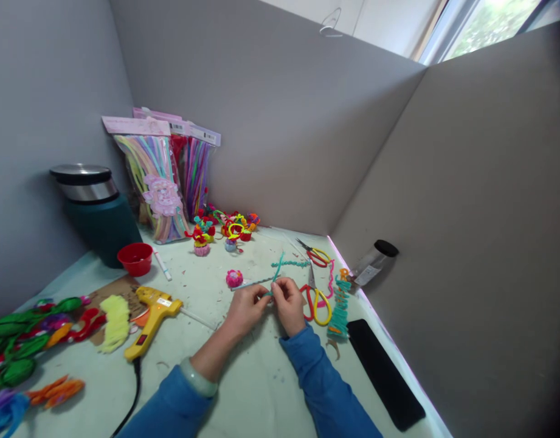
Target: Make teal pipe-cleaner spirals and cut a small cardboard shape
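My left hand [248,309] and my right hand [289,304] meet above the middle of the table, fingertips pinched close together. Between them is a teal pipe cleaner [280,265], one end sticking up past my right fingers; its lower part is hidden by the fingers. Just beyond lies a twisted teal pipe cleaner [294,264]. A small pink pipe-cleaner ball [234,278] rests left of the hands, near a thin grey stick [252,283]. To the right are scissors with red and yellow handles [323,310] and a second pair of scissors [318,258] farther back.
A yellow glue gun [152,319] with its cord, a red cup [135,260] and a teal bottle [100,219] stand left. Bagged pipe cleaners [156,182] lean at the back. A black phone-like slab [385,374] and a teal-orange piece [340,307] lie right. Grey partitions enclose the table.
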`<state>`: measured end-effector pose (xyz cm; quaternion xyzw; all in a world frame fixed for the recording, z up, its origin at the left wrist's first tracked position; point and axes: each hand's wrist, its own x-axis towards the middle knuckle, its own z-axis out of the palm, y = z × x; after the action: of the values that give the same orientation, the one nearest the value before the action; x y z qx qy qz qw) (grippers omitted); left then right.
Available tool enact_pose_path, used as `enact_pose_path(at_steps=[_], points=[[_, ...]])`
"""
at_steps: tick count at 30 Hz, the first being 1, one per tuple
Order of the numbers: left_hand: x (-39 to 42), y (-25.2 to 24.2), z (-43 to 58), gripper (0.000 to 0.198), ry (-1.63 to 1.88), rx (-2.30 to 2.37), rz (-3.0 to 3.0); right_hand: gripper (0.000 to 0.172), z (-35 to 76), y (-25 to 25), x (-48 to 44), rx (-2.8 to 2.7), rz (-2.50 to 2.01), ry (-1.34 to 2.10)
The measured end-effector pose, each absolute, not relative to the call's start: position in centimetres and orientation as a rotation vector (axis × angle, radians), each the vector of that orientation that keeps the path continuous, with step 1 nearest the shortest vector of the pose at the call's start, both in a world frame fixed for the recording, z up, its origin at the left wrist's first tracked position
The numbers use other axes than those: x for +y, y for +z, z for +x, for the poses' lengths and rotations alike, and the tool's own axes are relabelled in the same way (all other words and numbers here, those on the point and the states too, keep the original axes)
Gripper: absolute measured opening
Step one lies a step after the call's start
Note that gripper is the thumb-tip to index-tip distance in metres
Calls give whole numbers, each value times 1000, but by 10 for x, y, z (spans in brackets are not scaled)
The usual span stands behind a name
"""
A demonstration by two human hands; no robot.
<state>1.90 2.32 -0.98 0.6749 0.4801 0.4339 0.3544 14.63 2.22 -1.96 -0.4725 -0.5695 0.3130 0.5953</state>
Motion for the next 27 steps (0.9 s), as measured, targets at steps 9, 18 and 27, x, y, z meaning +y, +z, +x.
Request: enact_pose_path(at_steps=[9, 18, 27], points=[[19, -6, 22, 20, 1113, 945, 1483, 14, 150, -15, 24, -1256, -1110, 871], [22, 1, 16, 27, 1085, 782, 1232, 17, 151, 4, 12, -1616, -875, 462], [16, 6, 12, 23, 1104, 615, 1004, 11, 144, 12, 2, -1589, -911, 393]])
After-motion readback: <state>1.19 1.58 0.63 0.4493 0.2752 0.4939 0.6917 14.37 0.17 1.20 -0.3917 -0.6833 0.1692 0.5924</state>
